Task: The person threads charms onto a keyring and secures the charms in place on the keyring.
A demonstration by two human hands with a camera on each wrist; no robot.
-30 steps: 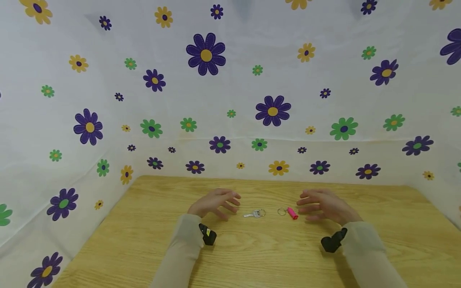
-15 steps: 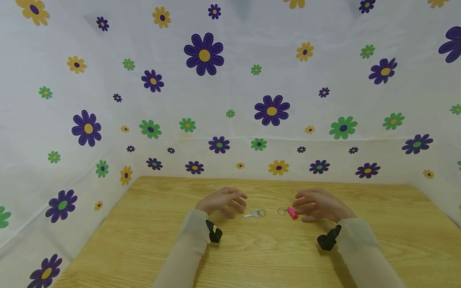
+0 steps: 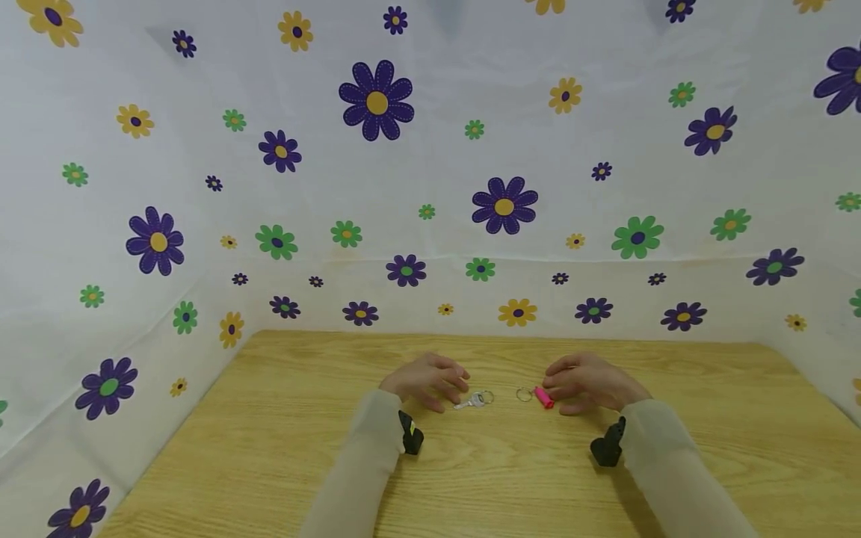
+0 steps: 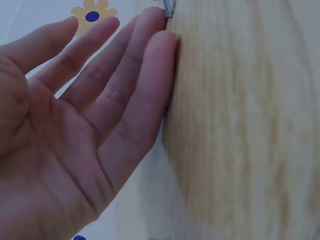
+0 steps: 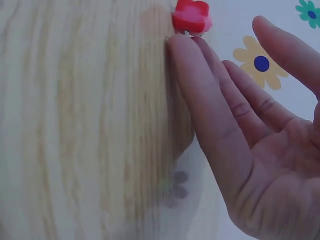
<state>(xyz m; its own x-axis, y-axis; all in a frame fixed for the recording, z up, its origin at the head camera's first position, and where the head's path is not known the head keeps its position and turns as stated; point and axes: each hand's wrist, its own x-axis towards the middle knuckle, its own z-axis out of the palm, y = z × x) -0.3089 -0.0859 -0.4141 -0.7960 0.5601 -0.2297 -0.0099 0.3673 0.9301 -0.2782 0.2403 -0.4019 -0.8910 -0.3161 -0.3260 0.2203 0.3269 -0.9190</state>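
A silver key (image 3: 474, 400) with a wire key ring (image 3: 488, 397) lies on the wooden table. My left hand (image 3: 427, 382) is just left of it, fingers loosely spread and holding nothing. In the left wrist view, a bit of the key (image 4: 169, 7) shows past the fingertips. To the right lies a small pink pendant (image 3: 543, 397) on its own thin split ring (image 3: 524, 394). My right hand (image 3: 590, 382) is beside the pendant with relaxed fingers. The pendant's end (image 5: 191, 16) appears just beyond those fingertips in the right wrist view; whether they touch cannot be told.
The wood-grain table (image 3: 484, 478) reaches back to a white cloth wall (image 3: 430, 164) printed with flowers, which also closes off both sides. A black wrist camera (image 3: 411, 433) sits on the left forearm, another camera (image 3: 608, 444) on the right.
Both hands have moved inward, the left rightward to the key and the right leftward to the pink pendant. The key and pendant lie where they were; the head view shifts slightly.
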